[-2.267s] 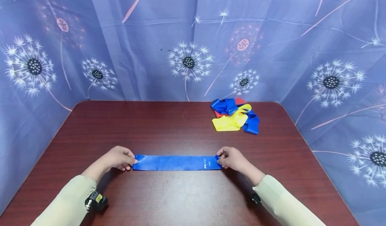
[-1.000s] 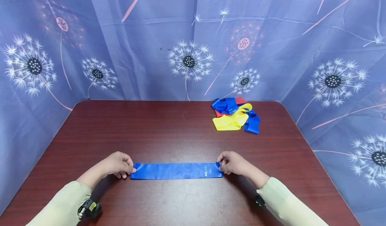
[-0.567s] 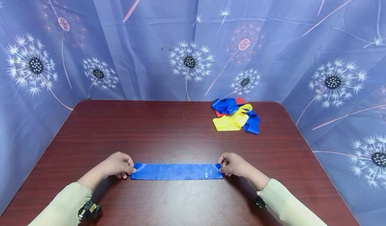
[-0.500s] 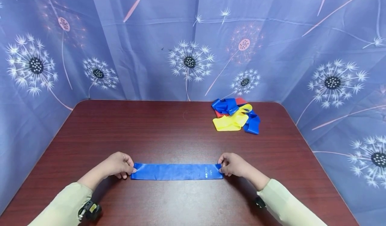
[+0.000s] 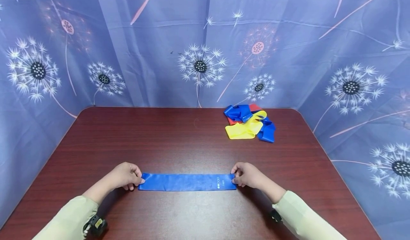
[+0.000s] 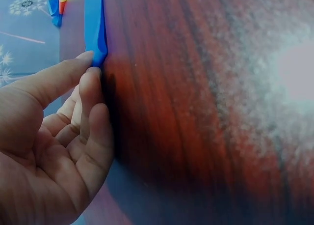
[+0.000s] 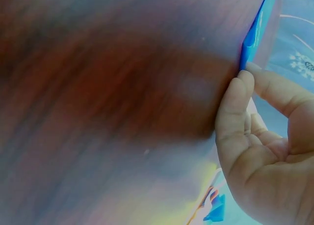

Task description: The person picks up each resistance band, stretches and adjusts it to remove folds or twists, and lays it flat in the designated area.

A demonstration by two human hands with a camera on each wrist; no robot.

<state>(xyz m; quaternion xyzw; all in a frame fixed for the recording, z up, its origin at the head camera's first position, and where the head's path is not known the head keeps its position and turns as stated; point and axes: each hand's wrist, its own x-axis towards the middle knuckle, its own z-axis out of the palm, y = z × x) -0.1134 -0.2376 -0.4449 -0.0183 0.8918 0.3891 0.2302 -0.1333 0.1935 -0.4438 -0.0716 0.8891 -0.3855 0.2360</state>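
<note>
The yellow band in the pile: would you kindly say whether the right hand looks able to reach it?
Probably yes, but the right hand pinches the flat blue band and would need to release it first; nothing visible blocks the way to the yellow band.

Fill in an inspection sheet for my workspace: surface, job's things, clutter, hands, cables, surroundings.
Surface: wood-grain table, dark reddish brown, with glare toward the near middle.
Job's things: blue band, held out straight, white print near its right end.
Clutter: loose pile of blue, yellow and red bands, far right.
Hands: left hand pinches the blue band's left end; right hand pinches its right end.
Cables: nothing seen.
Surroundings: dandelion-print fabric behind and on both sides.
</note>
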